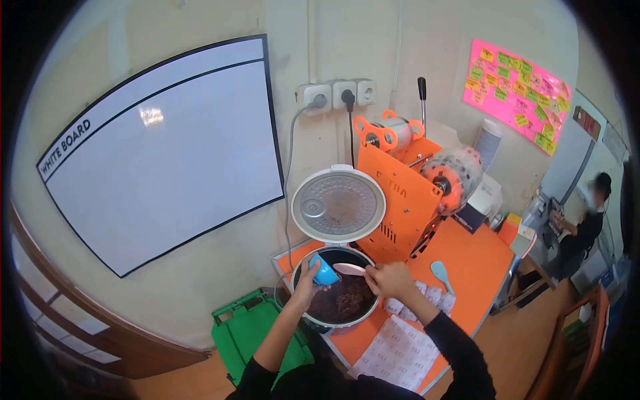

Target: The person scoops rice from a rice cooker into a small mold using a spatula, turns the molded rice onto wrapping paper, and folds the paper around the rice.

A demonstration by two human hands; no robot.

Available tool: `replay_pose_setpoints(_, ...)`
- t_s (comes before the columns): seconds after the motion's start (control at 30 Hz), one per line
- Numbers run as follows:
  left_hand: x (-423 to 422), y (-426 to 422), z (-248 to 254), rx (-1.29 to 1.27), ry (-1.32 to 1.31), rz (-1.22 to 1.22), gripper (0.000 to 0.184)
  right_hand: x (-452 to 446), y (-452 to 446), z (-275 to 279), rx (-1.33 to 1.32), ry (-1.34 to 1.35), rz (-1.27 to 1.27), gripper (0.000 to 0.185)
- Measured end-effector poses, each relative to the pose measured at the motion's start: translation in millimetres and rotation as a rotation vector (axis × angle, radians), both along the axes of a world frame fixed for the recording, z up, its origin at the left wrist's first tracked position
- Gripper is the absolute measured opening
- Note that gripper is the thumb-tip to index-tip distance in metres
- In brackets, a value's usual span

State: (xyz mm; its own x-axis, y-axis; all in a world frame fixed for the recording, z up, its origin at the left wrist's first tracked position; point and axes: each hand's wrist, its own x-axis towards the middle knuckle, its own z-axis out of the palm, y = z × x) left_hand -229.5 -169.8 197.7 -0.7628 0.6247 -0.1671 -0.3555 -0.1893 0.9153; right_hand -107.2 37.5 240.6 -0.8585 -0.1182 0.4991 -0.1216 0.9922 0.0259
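My left hand [306,287] grips a small blue cup [323,271], tilted over an open rice cooker [341,325]. My right hand [393,279] is closed around the handle of a pink spatula [348,269], whose blade is at the cup's mouth. Whether the blade touches the cup, I cannot tell. Dark brown, grainy food [348,301] lies in the cooker's pot below both hands. The cooker's round lid [340,204] stands raised behind the pot.
An orange sealing machine [395,193] stands behind the cooker on the orange table [460,267]. Printed paper sheets [398,352], wrapped bundles [433,297] and a light blue rice paddle [440,272] lie to the right. A green bin [250,340] is at left. Another person [581,233] is far right.
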Motion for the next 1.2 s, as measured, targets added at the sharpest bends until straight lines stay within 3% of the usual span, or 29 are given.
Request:
replay_pose_setpoints(0.13, -9.1, -10.3, -10.9, 0.153, 0.037, -0.006, 0.056, -53.5, -0.6, -48.7, 0.111, -0.242, 0.096, 0.015)
replay_pose_setpoints(0.2, -10.8, -16.7, -5.0, 0.198, 0.113, 0.056, 0.05, -81.4, -17.9, -86.4, 0.072, -0.205, 0.053, 0.019)
replay_pose_setpoints(0.27, -16.9, -23.0, -9.8, 0.239, 0.114, 0.069, 0.051, -81.6, -41.2, -64.7, 0.16, -0.528, 0.21, 0.024)
replay_pose_setpoints(0.47, -23.7, -43.3, -22.7, 0.343, 0.157, 0.199, 0.054, -72.6, -33.0, -35.6, 0.009, -0.476, 0.286, 0.024)
replay_pose_setpoints(0.57, -21.0, -40.7, -23.1, 0.387, 0.155, 0.23, 0.054, -94.2, -18.6, -52.5, 0.026, -0.353, 0.116, 0.023)
replay_pose_setpoints(0.67, -21.4, -40.6, -29.8, 0.433, 0.16, 0.229, 0.054, -98.1, -25.1, -62.2, 0.079, -0.464, 0.122, 0.021)
replay_pose_setpoints(0.8, -17.7, -53.7, -30.2, 0.465, 0.143, 0.21, 0.056, -81.5, -54.5, -37.2, 0.139, -0.613, 0.345, 0.023)
replay_pose_setpoints(0.93, -5.5, -55.0, -16.1, 0.441, 0.149, 0.336, 0.054, -104.2, -7.9, -31.1, 0.14, -0.53, 0.129, 0.026)
replay_pose_setpoints(1.03, -19.1, -54.7, -39.6, 0.472, 0.163, 0.36, 0.056, -103.5, -7.6, -35.4, 0.144, -0.935, 0.014, 0.03)
replay_pose_setpoints(1.2, -37.0, -39.1, -74.5, 0.697, 0.104, 0.741, 0.053, -93.6, -27.0, -63.0, -0.041, -1.067, 0.087, 0.034)
